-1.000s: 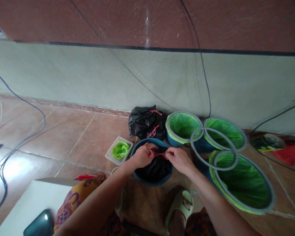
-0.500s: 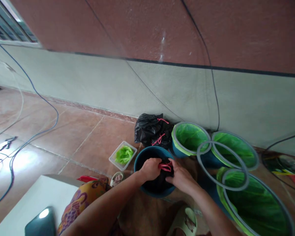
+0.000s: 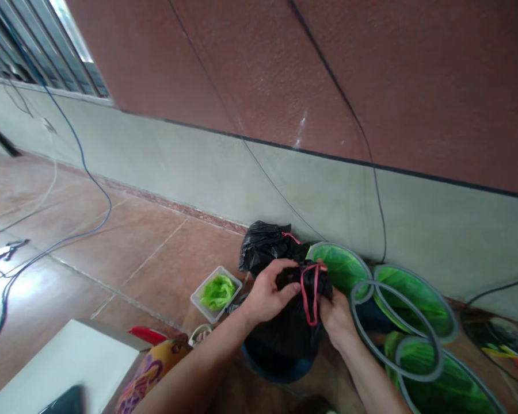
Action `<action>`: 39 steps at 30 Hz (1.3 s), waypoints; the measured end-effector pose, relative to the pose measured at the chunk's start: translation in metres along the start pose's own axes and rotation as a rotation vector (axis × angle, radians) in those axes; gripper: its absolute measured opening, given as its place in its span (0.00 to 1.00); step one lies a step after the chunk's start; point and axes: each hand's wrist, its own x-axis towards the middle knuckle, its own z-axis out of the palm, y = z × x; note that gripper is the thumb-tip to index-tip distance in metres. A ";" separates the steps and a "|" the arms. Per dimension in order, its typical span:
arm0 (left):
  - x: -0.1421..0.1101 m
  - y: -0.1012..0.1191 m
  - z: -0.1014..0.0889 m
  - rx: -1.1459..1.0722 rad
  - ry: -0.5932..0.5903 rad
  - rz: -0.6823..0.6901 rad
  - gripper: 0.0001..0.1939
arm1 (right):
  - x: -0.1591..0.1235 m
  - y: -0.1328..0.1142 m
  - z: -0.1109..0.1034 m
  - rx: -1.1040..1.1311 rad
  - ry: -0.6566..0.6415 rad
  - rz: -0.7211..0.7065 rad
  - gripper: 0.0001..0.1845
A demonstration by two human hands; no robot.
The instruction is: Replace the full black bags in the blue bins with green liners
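Observation:
A black garbage bag [image 3: 291, 330] rises out of a dark blue bin [image 3: 280, 374], its gathered top tilted toward the wall. Closed around the left side of the bag's neck is my left hand [image 3: 267, 294]. My right hand [image 3: 337, 322] grips the right side of the neck, its fingertips partly hidden behind the plastic. A red drawstring [image 3: 309, 299] loops down the front between both hands. Beyond them, another black bag [image 3: 265, 247] with a red tie leans by the wall. How full the held bag is cannot be seen.
Several bins lined with green bags [image 3: 343, 267] stand at right, a loose grey ring [image 3: 414, 307] lying across them. A clear tub [image 3: 213, 313] with green plastic sits left. A white table [image 3: 64, 359] holds a dark phone [image 3: 64, 401]. Cables [image 3: 80, 233] trail over the tiles.
Both hands have raised the black bag from inside the blue bin to above its rim. The red drawstring now hangs in a longer loop. The view has tilted.

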 end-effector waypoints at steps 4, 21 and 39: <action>0.008 0.010 -0.027 0.055 0.355 0.052 0.23 | 0.046 -0.054 -0.011 0.157 0.247 0.012 0.15; 0.022 -0.013 -0.058 0.136 0.514 -0.240 0.16 | 0.169 0.038 0.076 -0.642 0.202 0.118 0.51; 0.012 -0.019 -0.043 -0.085 0.369 -0.393 0.11 | 0.250 0.124 0.160 -0.777 -0.280 0.268 0.44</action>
